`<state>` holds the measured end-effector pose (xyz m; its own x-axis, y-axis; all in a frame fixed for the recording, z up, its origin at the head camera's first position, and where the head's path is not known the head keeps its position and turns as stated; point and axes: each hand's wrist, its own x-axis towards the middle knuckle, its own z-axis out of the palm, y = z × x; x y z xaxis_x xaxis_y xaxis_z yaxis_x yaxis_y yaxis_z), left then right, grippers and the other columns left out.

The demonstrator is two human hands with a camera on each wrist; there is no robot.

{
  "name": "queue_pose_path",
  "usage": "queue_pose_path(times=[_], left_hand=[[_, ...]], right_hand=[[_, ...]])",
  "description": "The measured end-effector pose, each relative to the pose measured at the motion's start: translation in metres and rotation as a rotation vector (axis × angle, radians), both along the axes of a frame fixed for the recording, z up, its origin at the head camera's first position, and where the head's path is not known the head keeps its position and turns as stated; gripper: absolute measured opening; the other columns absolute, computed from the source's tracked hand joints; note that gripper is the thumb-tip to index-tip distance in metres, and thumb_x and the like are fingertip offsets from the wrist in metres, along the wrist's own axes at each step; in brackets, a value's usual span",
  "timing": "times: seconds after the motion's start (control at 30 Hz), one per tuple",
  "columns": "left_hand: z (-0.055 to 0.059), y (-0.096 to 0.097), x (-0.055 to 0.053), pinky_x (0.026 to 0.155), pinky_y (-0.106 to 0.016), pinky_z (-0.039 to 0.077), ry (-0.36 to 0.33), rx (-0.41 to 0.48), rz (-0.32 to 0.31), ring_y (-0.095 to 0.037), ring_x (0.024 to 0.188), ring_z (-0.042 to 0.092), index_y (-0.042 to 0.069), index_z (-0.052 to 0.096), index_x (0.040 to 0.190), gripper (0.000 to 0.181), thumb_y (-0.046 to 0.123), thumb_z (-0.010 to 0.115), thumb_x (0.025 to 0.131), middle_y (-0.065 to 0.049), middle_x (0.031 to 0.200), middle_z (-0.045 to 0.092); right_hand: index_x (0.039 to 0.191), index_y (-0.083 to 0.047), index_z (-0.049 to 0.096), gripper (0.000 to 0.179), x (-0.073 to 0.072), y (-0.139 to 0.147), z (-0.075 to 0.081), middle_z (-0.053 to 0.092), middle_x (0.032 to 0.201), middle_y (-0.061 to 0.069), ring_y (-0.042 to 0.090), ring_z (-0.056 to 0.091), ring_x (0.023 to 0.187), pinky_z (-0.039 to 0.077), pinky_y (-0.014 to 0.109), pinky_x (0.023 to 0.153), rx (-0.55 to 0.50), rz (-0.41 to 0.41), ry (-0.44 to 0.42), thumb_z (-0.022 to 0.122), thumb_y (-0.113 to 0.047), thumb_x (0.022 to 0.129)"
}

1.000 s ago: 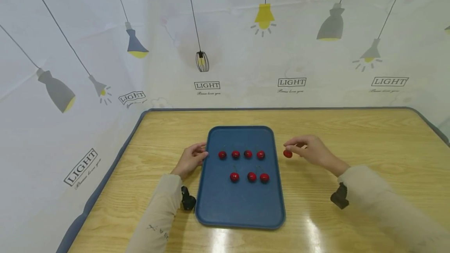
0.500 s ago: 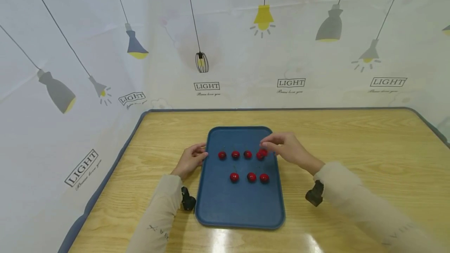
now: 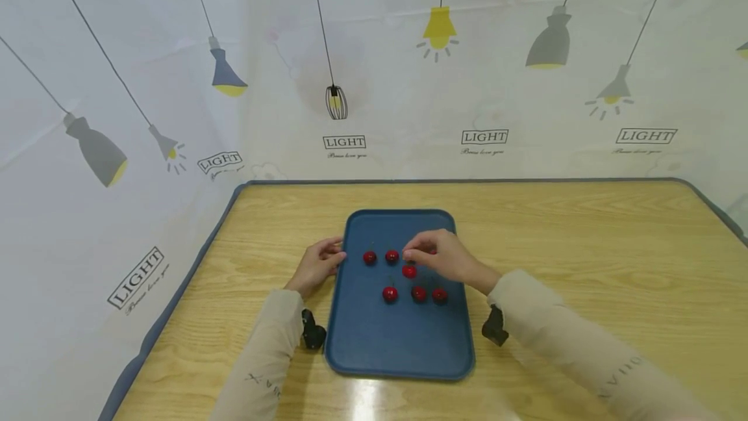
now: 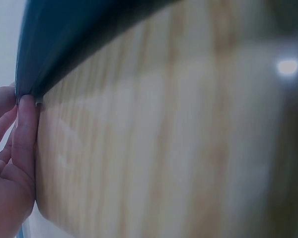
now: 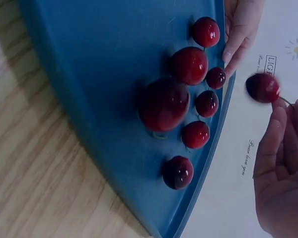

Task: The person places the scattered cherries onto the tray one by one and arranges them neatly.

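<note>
My right hand (image 3: 442,256) is over the blue tray (image 3: 397,351), pinching a red cherry (image 5: 262,88) by its thin stem. This cherry hangs a little above the tray, between two rows of cherries. In the head view, the back row shows a cherry (image 3: 370,257) at its left end, while my right hand covers much of the row's right part. Three more cherries form the front row, the leftmost cherry (image 3: 389,294) standing slightly apart. At the tray's left rim rests my left hand (image 3: 315,266), thumb and fingertips touching the outer edge with fingers relaxed.
A wood-grain table (image 3: 584,252) with a dark blue edge bears the tray. Behind and to the left hangs a white sheet (image 3: 397,70) printed with lamps. Black wrist cameras sit at both cuffs, the left camera (image 3: 312,333) close beside the tray.
My right hand has carried the cherry leftward from the table right of the tray to above its middle. My left hand and the cherries lying on the tray stay where they were.
</note>
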<state>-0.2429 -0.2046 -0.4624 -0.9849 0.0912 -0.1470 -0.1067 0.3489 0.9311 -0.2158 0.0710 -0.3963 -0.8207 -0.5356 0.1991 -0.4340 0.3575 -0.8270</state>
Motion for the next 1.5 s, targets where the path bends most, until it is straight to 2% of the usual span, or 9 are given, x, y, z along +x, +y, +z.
queue_pose_path(times=[0.2,0.5,0.73,0.8,0.97,1.03,1.23,1.5], left_hand=[[0.000,0.000,0.000,0.066,-0.029,0.050,0.000,0.011,-0.003,-0.018,0.085,0.053,0.008,0.048,0.128,0.041,0.009,0.056,0.087,-0.013,0.105,0.053],[-0.001,-0.002,-0.001,0.066,-0.029,0.050,0.006,0.014,-0.011,-0.018,0.085,0.053,0.008,0.047,0.128,0.042,0.009,0.056,0.087,-0.013,0.105,0.052],[0.000,-0.002,0.001,0.066,-0.028,0.050,0.039,-0.013,-0.011,-0.019,0.087,0.054,0.005,0.047,0.128,0.042,0.008,0.057,0.086,-0.016,0.107,0.052],[0.004,-0.001,0.004,0.066,-0.029,0.050,0.038,-0.005,-0.011,-0.021,0.088,0.054,0.004,0.047,0.128,0.042,0.007,0.057,0.086,-0.017,0.108,0.052],[0.005,0.000,0.005,0.067,-0.030,0.050,0.039,-0.010,-0.013,-0.022,0.087,0.054,0.004,0.046,0.128,0.043,0.007,0.056,0.087,-0.017,0.107,0.052],[0.002,-0.001,0.003,0.067,-0.029,0.050,0.036,-0.016,-0.008,-0.020,0.086,0.054,0.006,0.047,0.128,0.042,0.008,0.056,0.087,-0.015,0.106,0.052],[0.002,0.000,0.003,0.067,-0.030,0.051,0.032,-0.028,-0.004,-0.020,0.087,0.054,0.008,0.047,0.129,0.042,0.009,0.056,0.088,-0.014,0.106,0.052],[0.002,0.001,0.003,0.067,-0.030,0.051,0.029,-0.031,0.001,-0.019,0.087,0.054,0.008,0.048,0.128,0.042,0.010,0.057,0.087,-0.013,0.105,0.054]], right_hand=[[0.089,-0.003,0.067,0.014,0.000,-0.011,-0.001,0.065,0.084,0.005,0.014,0.062,0.074,0.047,0.027,0.064,-0.005,0.015,-0.031,0.059,-0.014,0.086],[0.093,0.001,0.066,0.016,-0.002,-0.024,-0.007,0.065,0.085,0.005,0.015,0.062,0.075,0.049,0.025,0.070,-0.015,0.046,-0.029,0.057,-0.011,0.087],[0.095,0.001,0.066,0.017,-0.004,-0.031,-0.009,0.064,0.083,0.003,0.012,0.059,0.070,0.049,0.023,0.065,0.010,0.058,-0.006,0.057,-0.010,0.087],[0.095,0.002,0.065,0.016,0.001,-0.034,-0.001,0.064,0.082,0.006,0.016,0.058,0.070,0.048,0.024,0.065,0.021,0.057,-0.008,0.057,-0.009,0.086],[0.096,0.001,0.066,0.017,-0.001,-0.040,-0.004,0.063,0.081,0.005,0.014,0.056,0.066,0.048,0.025,0.061,0.050,0.047,-0.011,0.058,-0.011,0.086],[0.097,-0.001,0.066,0.019,-0.008,-0.041,-0.013,0.063,0.080,0.003,0.010,0.053,0.062,0.047,0.024,0.058,0.052,0.050,-0.006,0.058,-0.014,0.086],[0.096,-0.002,0.066,0.017,-0.010,-0.048,-0.015,0.062,0.078,0.009,0.012,0.052,0.055,0.046,0.025,0.053,0.050,0.047,-0.039,0.058,-0.015,0.087],[0.092,-0.006,0.067,0.014,-0.013,-0.054,-0.014,0.064,0.079,0.008,0.012,0.053,0.054,0.047,0.026,0.053,0.062,-0.005,-0.073,0.060,-0.017,0.085]])
